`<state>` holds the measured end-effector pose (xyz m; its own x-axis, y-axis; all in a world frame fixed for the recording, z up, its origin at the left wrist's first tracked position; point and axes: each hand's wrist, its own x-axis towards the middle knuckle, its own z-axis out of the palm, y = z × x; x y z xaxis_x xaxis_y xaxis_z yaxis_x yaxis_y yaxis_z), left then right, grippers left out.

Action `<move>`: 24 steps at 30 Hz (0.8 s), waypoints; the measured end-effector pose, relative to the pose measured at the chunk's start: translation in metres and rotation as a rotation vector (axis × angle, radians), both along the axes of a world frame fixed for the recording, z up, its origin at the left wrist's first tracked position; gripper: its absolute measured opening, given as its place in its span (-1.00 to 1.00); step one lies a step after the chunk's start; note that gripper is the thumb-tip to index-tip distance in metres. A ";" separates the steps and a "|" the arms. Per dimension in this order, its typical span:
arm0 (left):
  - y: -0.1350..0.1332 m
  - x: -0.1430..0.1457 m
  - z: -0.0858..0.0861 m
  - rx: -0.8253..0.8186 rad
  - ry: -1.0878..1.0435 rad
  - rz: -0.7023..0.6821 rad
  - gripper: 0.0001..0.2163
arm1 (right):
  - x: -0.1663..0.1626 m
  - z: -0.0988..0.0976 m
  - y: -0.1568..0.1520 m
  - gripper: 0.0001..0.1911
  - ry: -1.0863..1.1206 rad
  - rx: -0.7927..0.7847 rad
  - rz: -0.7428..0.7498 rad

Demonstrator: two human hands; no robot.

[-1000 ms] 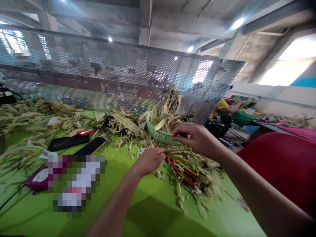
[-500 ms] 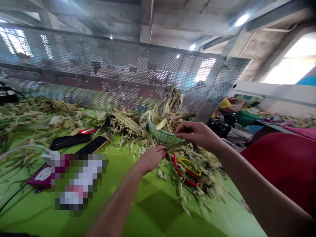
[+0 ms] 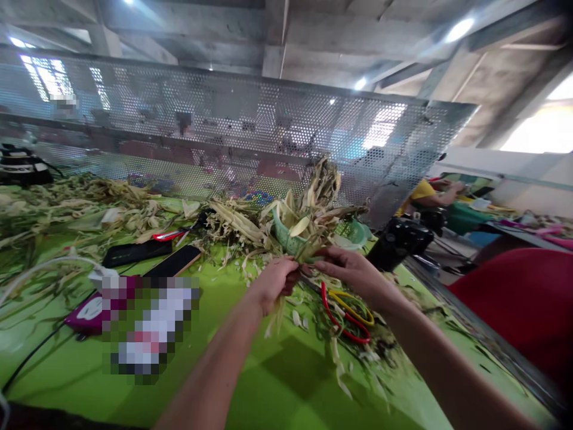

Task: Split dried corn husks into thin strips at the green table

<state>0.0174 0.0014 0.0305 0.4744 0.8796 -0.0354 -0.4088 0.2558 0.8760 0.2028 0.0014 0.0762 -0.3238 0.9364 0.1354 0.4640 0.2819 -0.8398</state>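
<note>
My left hand [image 3: 277, 278] is closed, thumb on top, around a dried corn husk [image 3: 307, 254] whose loose strips hang below the fist. From the other side, my right hand [image 3: 347, 269] pinches the husk with bent fingers, close to the left. Just behind both hands stands a green plastic basket [image 3: 282, 233] filled with pale dry husks. Scissors [image 3: 324, 304] with one red and one yellow handle loop lie under the right forearm, partly among husk scraps.
Husk heaps [image 3: 107, 197] cover the back left of the green table [image 3: 215, 352]. Left lie a dark phone-like slab [image 3: 172, 266], a purple power strip [image 3: 85, 316] with a white plug, and a red-handled cutter [image 3: 168, 236]. A perforated metal screen [image 3: 233, 137] closes the back; a red chair [image 3: 514, 298] stands right.
My right hand has come down towards my left hand, and its fingers now meet the husk near the left fist. The whole view has shifted slightly.
</note>
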 end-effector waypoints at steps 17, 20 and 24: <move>0.001 0.004 -0.010 0.040 0.015 -0.024 -0.75 | -0.017 -0.020 0.016 -0.68 0.363 -0.031 -0.087; 0.005 0.004 -0.016 0.121 0.136 0.086 -0.76 | -0.007 -0.019 0.019 -0.67 0.216 -0.007 -0.031; 0.007 -0.001 -0.014 0.299 0.455 0.251 -0.75 | 0.009 -0.006 0.011 -0.74 -0.183 0.065 0.050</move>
